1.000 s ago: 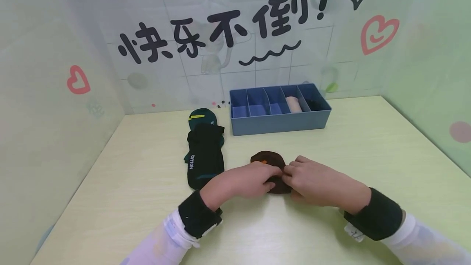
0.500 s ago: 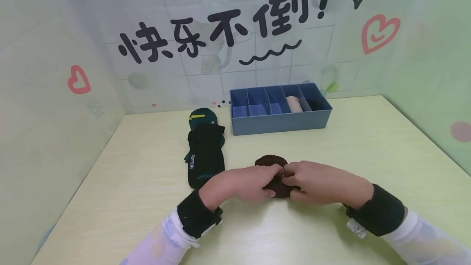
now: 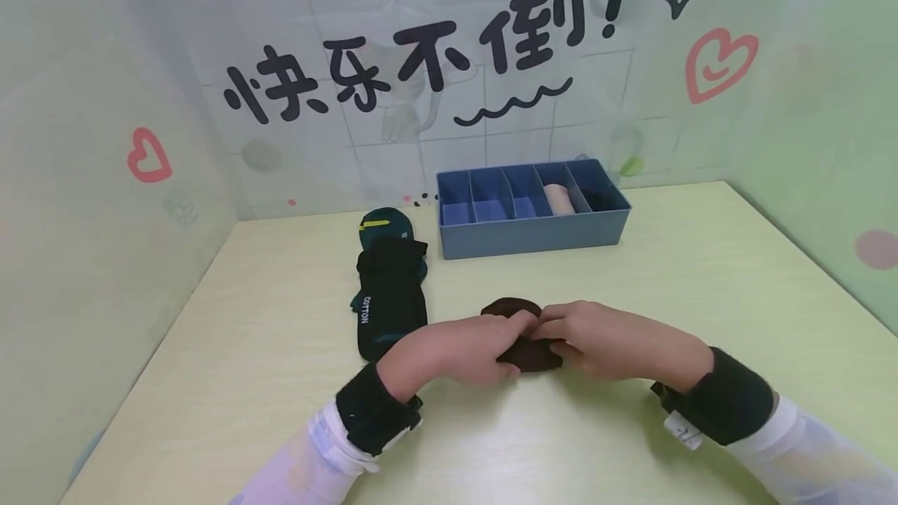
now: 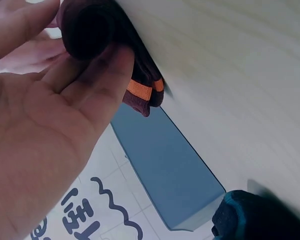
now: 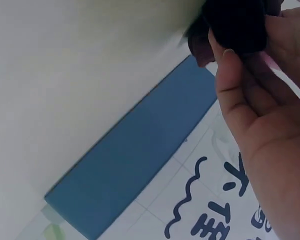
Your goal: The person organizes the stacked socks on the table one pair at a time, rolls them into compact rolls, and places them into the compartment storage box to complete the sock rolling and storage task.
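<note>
Both hands work a dark brown sock bundle point(image 3: 522, 333) on the table point(image 3: 631, 287), near the front edge & about mid-width. Left hand point(image 3: 459, 345) has fingers curled round the bundle's left side; the left wrist view shows the roll's dark open end against the fingertips point(image 4: 97, 65) w/ an orange stripe point(image 4: 142, 90) at the cuff. Right hand point(image 3: 603, 337) pinches the right side, thumb & fingers curled onto the fabric.

Progress, as a judgement: the brown socks look already rolled or folded into a compact lump, so the shaping seems mostly done; the bundle isn't yet in the blue divided box point(image 3: 533, 232), which stands well apart toward the back wall. Of its five compartments, one holds a beige roll point(image 3: 559, 199) & the rightmost something dark point(image 3: 599, 199); the three on the left look empty as far as the head view shows.

Left of the hands lies a stack of dark socks point(image 3: 389, 310) w/ "COTTON" printed on it, over a green one point(image 3: 382, 220), apparently not yet rolled. These lie off to the side, not btwn bundle & box; nothing visible stands in the way there. Black wrist bands point(image 3: 375, 411) sit on both forearms.
</note>
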Action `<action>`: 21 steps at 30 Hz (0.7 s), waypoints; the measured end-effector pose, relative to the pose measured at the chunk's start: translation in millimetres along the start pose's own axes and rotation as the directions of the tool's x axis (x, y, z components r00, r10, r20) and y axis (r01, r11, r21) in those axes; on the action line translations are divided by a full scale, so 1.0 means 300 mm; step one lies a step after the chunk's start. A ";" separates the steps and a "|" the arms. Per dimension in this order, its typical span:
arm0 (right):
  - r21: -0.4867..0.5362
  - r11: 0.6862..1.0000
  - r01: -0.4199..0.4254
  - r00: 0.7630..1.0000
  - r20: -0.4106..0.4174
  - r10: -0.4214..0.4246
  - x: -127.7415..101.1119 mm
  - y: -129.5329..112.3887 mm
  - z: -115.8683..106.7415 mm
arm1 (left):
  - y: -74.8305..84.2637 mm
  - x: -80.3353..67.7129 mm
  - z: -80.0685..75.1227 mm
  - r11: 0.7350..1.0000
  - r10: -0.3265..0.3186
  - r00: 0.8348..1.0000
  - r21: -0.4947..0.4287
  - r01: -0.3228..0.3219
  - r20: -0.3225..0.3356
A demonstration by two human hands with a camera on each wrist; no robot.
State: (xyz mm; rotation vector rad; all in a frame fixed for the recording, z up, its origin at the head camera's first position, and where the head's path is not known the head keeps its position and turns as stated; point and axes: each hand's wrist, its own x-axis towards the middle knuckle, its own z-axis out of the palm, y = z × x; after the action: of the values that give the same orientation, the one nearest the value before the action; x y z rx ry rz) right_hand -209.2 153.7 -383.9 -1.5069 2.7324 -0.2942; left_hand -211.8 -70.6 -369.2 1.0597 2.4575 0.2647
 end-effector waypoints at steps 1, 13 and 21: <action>0.004 1.000 -0.009 1.000 -0.021 0.010 0.001 0.000 0.000 | -0.002 -0.001 0.000 1.000 0.002 1.000 -0.005 -0.002 -0.003; -0.299 0.954 0.031 0.998 -0.044 -0.047 -0.011 -0.062 -0.028 | 0.002 0.012 0.000 1.000 0.006 1.000 0.003 -0.006 -0.027; -0.471 0.882 0.018 0.990 -0.115 -0.082 -0.005 -0.095 0.007 | 0.003 0.017 0.008 0.999 0.031 0.999 0.021 -0.031 -0.040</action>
State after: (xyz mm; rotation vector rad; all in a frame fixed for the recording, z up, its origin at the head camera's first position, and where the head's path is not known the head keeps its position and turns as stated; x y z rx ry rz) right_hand -184.3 139.7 -381.3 -1.7086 3.0248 0.3110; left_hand -213.2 -66.4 -372.7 1.1122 2.4858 0.2737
